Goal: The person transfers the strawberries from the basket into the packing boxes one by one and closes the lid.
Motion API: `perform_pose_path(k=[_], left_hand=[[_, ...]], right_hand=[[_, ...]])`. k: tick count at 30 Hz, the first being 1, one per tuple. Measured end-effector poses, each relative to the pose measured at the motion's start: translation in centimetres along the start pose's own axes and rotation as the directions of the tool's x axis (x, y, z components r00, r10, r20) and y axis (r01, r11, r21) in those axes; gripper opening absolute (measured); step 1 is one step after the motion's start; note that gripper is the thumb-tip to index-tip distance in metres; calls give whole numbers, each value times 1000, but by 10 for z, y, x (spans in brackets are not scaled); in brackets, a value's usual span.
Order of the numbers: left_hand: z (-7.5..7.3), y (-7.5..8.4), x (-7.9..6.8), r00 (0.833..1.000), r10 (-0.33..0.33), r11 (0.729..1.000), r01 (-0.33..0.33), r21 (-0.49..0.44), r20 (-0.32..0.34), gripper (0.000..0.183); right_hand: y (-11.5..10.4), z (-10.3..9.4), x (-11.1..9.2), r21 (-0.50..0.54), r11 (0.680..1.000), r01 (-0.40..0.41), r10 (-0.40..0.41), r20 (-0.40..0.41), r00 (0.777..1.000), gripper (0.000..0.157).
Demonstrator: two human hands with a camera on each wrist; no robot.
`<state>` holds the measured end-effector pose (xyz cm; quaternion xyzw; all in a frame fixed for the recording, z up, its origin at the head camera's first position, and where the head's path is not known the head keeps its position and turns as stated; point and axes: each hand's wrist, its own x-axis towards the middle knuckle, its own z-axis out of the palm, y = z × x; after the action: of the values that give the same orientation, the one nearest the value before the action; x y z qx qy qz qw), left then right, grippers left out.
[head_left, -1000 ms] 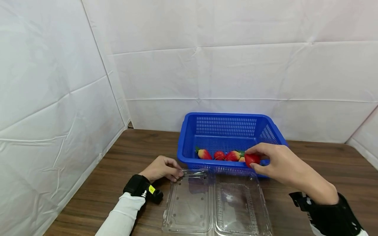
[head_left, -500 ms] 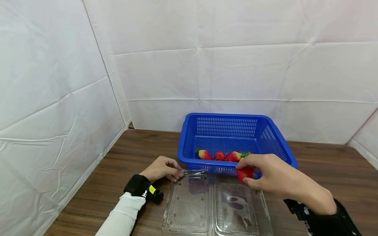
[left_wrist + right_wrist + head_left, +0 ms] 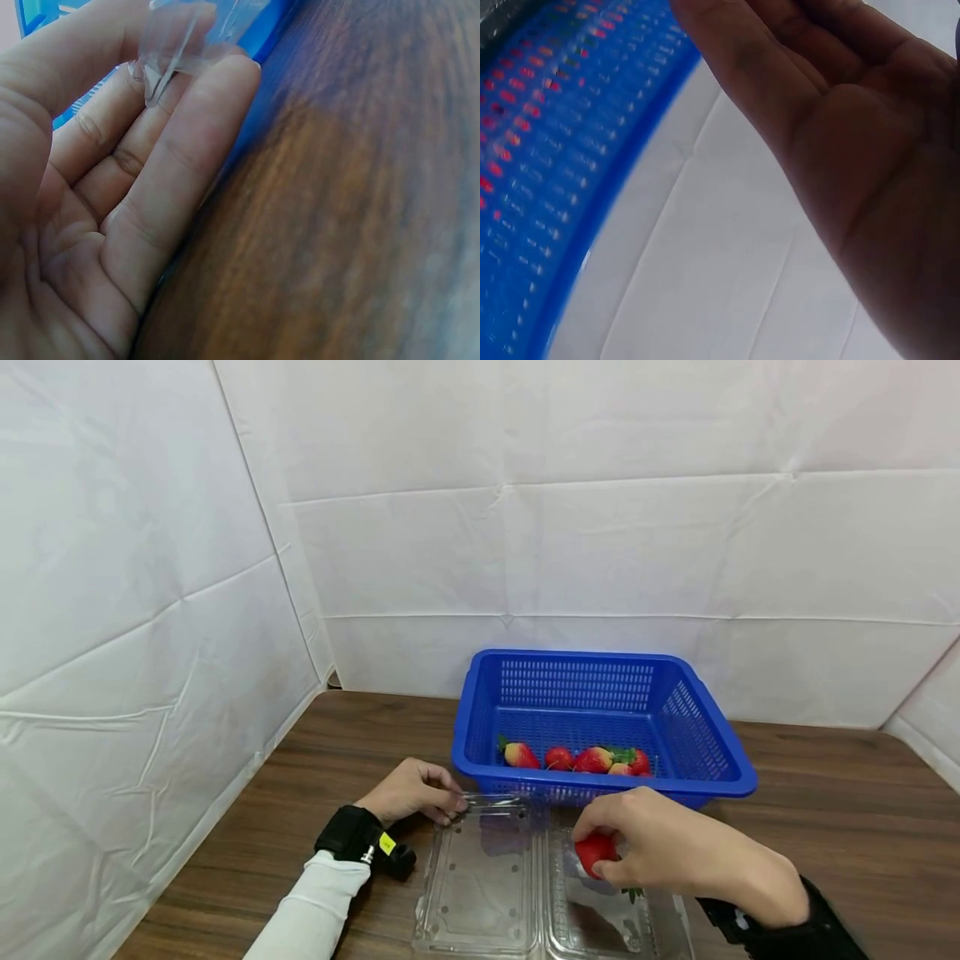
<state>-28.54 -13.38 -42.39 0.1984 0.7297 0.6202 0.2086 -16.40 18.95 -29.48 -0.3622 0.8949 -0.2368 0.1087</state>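
My right hand (image 3: 660,843) pinches a red strawberry (image 3: 596,855) between thumb and fingers, over the right half of an open clear plastic clamshell box (image 3: 480,885). Green leaves show under the hand. With thumb and fingertips my left hand (image 3: 416,792) pinches the box's far left corner; in the left wrist view the clear plastic edge (image 3: 161,67) lies between thumb and fingers. Behind the box stands a blue plastic basket (image 3: 577,702) with several strawberries (image 3: 592,760) along its near side. The right wrist view shows the palm and the basket's slotted wall, with the held strawberry out of sight.
Box and basket rest on a brown wood-grain table (image 3: 262,810). The basket's near rim stands right at the far edge of the box. White cloth walls (image 3: 585,527) close off the back and left side.
My right hand has carried the strawberry from the basket's near rim, leftward and toward me, over the box's right half. My left hand has kept its grip on the corner.
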Motion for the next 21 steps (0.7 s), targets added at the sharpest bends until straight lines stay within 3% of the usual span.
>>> perform_pose_path(k=[10, 17, 21], left_hand=[[-1, 0, 0, 1000, -4, 1000, 4, -12, 6, 20], [0, -1, 0, 1000, 0, 1000, 0, -17, 11, 20], [-1, -1, 0, 1000, 1, 1000, -1, -16, 16, 21]], right_hand=[[-3, 13, 6, 0, 1000, 3, -3, 71, 997, 20], [-4, 25, 12, -59, 996, 71, -64, 111, 992, 19], [-5, 30, 13, -56, 997, 44, -35, 144, 989, 19]])
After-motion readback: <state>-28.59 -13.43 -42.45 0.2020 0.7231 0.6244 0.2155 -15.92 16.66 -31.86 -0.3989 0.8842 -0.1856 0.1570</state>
